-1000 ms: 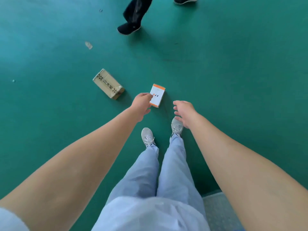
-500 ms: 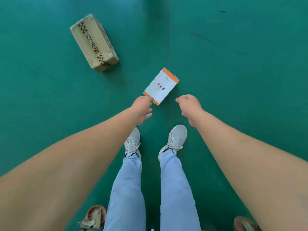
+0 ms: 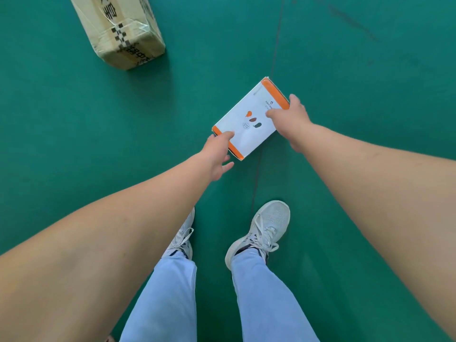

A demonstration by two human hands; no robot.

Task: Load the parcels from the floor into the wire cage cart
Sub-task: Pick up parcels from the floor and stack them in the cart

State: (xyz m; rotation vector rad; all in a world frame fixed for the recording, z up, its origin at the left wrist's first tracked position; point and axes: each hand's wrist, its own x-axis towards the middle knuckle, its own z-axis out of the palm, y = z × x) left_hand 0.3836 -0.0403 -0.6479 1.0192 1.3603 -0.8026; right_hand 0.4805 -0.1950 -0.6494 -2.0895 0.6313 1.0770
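Both hands gripping white/orange box (image 3: 249, 119): left hand (image 3: 217, 154) at near end, right hand (image 3: 292, 122) at far end; long axis diagonal, far end up-right. Brown parcel (image 3: 125, 33) well apart on floor (image 3: 74, 132).

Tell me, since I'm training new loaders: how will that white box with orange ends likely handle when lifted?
The white box looks like a flat, stiff carton with crisp edges, so it should probably hold its shape. Its smooth printed face may be a little slippery. The left hand and right hand take opposite ends, which should keep it level; it seems light for its size.

Green floor (image 3: 74, 144) under taped cardboard parcel (image 3: 123, 28), white-orange box (image 3: 246, 119).
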